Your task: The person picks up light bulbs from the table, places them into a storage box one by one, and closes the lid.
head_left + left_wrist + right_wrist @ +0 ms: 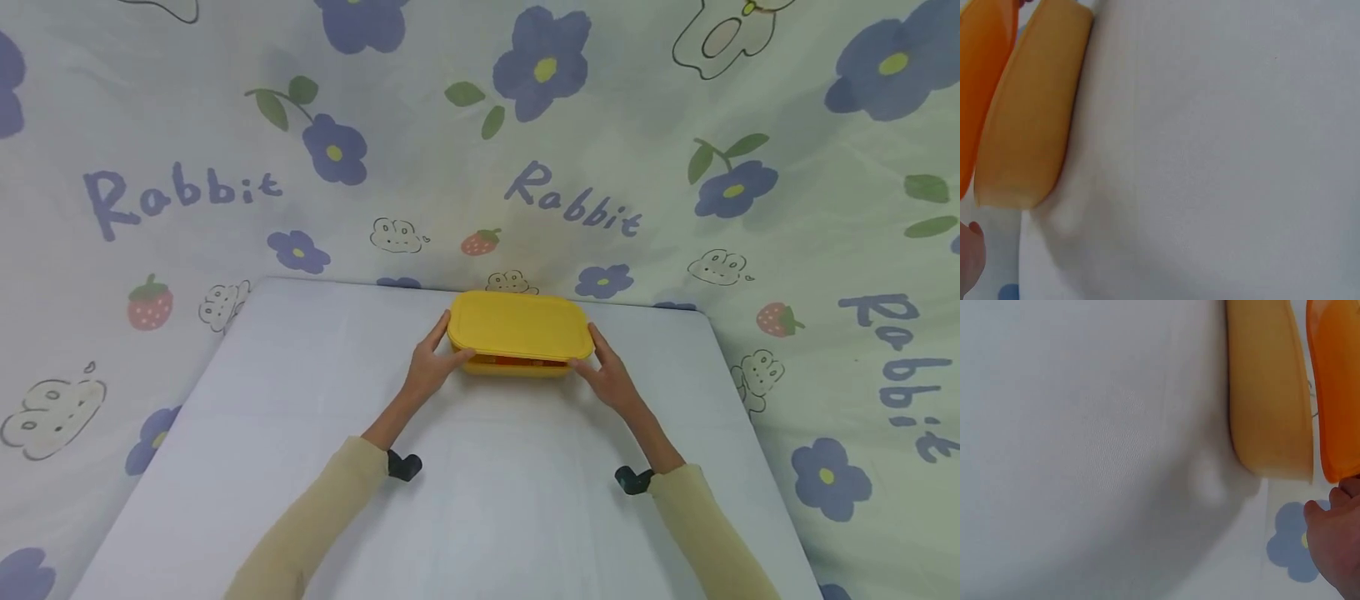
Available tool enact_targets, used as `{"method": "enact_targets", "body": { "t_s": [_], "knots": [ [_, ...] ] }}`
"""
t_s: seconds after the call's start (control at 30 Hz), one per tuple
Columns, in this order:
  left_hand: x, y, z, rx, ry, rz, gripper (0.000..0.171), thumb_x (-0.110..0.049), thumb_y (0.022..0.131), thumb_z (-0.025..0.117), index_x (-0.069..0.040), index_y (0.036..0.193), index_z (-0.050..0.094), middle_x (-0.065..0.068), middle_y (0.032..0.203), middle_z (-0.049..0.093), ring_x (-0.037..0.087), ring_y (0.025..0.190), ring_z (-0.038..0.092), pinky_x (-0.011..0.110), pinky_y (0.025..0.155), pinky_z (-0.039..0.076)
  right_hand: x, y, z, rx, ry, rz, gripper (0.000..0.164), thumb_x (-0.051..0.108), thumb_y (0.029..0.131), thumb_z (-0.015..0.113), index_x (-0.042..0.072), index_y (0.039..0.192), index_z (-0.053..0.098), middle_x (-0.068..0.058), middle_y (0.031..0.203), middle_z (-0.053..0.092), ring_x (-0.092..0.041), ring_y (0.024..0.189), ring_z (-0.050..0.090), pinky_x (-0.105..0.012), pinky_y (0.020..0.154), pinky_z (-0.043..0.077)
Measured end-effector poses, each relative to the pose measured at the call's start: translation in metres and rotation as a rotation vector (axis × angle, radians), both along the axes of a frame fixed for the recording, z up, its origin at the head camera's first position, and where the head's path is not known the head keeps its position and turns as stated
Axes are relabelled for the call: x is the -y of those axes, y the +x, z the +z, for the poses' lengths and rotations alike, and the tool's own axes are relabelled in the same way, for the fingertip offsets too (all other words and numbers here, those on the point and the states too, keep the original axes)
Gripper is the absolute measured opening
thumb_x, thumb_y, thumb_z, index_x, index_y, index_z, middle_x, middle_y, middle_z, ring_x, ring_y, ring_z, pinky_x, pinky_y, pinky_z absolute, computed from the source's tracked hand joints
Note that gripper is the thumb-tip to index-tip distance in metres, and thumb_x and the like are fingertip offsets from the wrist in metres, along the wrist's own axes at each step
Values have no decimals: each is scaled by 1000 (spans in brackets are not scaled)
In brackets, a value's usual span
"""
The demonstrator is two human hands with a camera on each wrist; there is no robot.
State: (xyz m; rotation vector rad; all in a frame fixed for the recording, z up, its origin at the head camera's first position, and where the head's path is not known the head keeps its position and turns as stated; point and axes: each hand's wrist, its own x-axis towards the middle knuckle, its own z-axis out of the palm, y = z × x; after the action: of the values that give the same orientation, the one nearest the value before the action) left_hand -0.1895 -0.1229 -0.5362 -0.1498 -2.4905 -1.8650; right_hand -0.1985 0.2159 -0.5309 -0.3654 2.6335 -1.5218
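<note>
A yellow rectangular lid (521, 323) with rounded corners is held over a yellow plastic box (517, 371) at the table's far edge. My left hand (430, 367) grips the lid's left end, thumb at the front corner. At the opposite end my right hand (611, 382) holds it the same way. Both wrist views show a gap between the lid (1338, 394) and the box wall (1035, 112), so the two are apart there. Through the front gap some red and orange contents show; their kind cannot be made out.
The box stands on a white-covered table (502, 500). Behind and beside the table hangs a pale cloth (420, 167) printed with blue flowers, strawberries and rabbits. Dark wrist-worn devices sit at the left wrist (405, 466) and the right wrist (633, 480).
</note>
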Motion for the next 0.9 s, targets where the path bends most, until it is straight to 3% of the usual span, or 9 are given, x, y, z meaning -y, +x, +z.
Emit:
{"method": "enact_targets", "body": {
  "t_s": [0.23,0.7,0.9],
  "knots": [
    [4,-9,-6,14,16,-36,97,-42,87,77,-11,160,20,1,164,18,16,149,19,37,119,20,0,-11,-9,48,66,5,90,38,98,65,2,160,9,-16,165,11,-31,151,11,-51,119,17],
    [10,-12,-12,22,-63,-49,99,-38,86,79,-13,160,19,0,164,17,19,150,17,40,120,18,0,-22,-13,97,96,9,96,43,94,69,9,161,10,-12,166,12,-30,151,11,-52,119,16],
    [11,-15,-21,39,-130,-61,102,-41,85,79,-14,161,16,1,165,15,18,150,14,38,120,17,-2,-25,-18,104,136,36,101,46,92,70,8,161,8,-13,166,10,-31,151,12,-51,119,18]
  ]
}}
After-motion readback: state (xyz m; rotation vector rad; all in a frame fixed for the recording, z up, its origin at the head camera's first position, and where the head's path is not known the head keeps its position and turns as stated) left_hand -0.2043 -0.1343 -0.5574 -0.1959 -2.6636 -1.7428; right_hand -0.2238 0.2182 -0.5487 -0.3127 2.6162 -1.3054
